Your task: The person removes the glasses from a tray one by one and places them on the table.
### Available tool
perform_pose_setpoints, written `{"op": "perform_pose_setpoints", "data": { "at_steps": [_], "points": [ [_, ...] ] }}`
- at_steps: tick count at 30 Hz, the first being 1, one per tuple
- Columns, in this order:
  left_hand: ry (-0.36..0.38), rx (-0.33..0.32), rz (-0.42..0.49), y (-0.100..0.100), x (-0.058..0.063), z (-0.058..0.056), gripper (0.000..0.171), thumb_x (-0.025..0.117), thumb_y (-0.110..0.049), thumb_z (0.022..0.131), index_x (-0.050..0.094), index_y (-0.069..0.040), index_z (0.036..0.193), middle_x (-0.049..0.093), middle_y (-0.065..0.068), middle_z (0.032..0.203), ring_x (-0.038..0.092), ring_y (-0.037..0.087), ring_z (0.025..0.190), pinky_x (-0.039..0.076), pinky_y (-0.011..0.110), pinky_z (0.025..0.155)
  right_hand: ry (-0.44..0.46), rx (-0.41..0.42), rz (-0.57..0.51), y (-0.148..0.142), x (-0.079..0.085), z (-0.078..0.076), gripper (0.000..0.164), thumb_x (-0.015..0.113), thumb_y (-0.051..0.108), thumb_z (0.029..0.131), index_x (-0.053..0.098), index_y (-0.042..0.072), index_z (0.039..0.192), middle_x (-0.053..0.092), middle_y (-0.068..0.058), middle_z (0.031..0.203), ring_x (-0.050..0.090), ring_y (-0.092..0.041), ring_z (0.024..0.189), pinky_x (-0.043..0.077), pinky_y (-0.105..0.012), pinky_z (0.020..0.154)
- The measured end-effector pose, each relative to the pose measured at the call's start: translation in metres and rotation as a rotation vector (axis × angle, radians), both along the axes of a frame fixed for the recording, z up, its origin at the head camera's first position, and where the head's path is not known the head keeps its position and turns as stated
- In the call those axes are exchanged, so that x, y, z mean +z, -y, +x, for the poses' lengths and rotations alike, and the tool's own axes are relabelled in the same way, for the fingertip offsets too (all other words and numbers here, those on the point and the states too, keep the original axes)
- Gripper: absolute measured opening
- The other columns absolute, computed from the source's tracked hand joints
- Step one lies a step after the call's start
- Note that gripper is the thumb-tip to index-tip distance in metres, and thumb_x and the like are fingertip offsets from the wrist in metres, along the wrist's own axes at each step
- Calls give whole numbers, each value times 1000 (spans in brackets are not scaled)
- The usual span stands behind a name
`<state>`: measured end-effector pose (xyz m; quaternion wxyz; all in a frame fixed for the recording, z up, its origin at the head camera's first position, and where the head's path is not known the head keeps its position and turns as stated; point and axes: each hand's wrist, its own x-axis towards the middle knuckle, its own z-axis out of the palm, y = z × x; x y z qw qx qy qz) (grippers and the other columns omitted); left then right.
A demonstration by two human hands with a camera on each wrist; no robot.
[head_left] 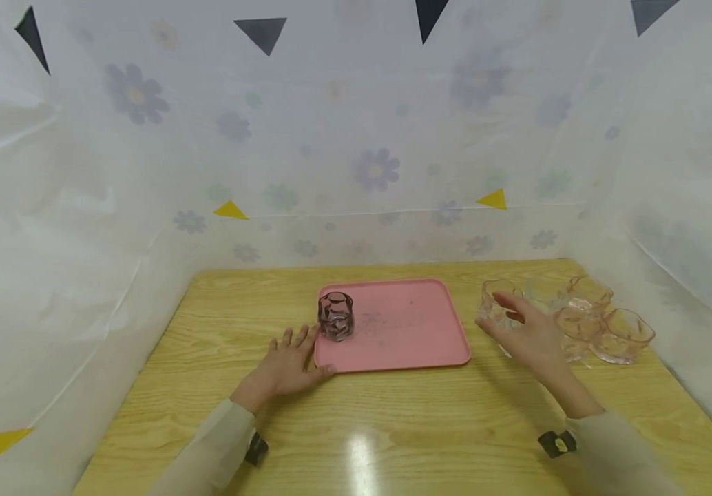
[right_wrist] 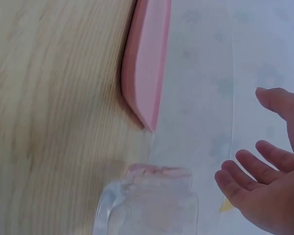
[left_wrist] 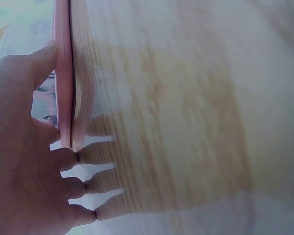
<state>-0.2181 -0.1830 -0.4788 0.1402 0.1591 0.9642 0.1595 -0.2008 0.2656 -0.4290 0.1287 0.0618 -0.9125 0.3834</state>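
Observation:
A dark purple glass (head_left: 335, 315) stands on the left part of the pink tray (head_left: 412, 331). My left hand (head_left: 288, 368) rests at the tray's front left corner, its fingers spread. In the left wrist view, thumb and forefinger of that hand (left_wrist: 24, 147) touch the tray's rim (left_wrist: 63, 78), while the other fingertips meet the tabletop. Over the group of glasses at the right hovers my right hand (head_left: 532, 341), fingers apart and holding nothing. It partly covers a pale pink glass (head_left: 494, 288) in the head view. A clear glass (right_wrist: 152, 210) shows below it in the right wrist view.
Several pale pink and clear glasses, including a pink one (head_left: 624, 336), crowd together near the right edge of the wooden table (head_left: 418, 420). White flowered sheeting (head_left: 331, 138) hangs behind the table and along both sides.

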Motion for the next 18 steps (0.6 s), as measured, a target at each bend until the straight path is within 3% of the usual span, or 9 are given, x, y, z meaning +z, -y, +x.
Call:
{"op": "perform_pose_setpoints", "data": {
  "at_steps": [6, 8, 13, 15, 18],
  "points": [
    [3, 4, 3, -1, 1, 0, 98, 50, -71, 101, 14, -12, 171, 17, 22, 175, 12, 55, 160, 10, 75, 126, -8, 177, -49, 41, -3, -19, 67, 80, 33, 96, 55, 8, 152, 59, -22, 152, 62, -46, 130, 55, -64, 100],
    [2, 4, 7, -1, 0, 0, 98, 50, -71, 101, 14, -12, 171, 17, 22, 175, 12, 55, 159, 9, 76, 126, -13, 225, -64, 55, -4, -23, 66, 81, 31, 96, 55, 9, 152, 60, -21, 150, 62, -47, 130, 42, -68, 114],
    [-6, -2, 0, 0, -3, -1, 98, 50, -71, 101, 14, -12, 171, 18, 22, 175, 13, 55, 159, 10, 76, 125, -2, 305, -95, 86, -12, -34, 68, 83, 29, 93, 56, 10, 152, 62, -17, 149, 62, -41, 133, 38, -66, 119],
    [-8, -2, -4, 0, -4, -2, 98, 49, -71, 101, 13, -13, 171, 17, 22, 175, 13, 55, 159, 10, 76, 125, 15, 337, -109, 96, -15, -38, 69, 83, 30, 93, 55, 9, 152, 62, -16, 150, 60, -38, 136, 50, -60, 111],
    [-4, 1, -7, 1, -5, -2, 98, 49, -71, 100, 12, -14, 171, 17, 21, 175, 12, 54, 160, 10, 75, 126, 21, 370, -129, 111, -19, -43, 70, 84, 29, 92, 54, 8, 153, 61, -17, 150, 59, -36, 138, 51, -56, 112]
  ]
}}
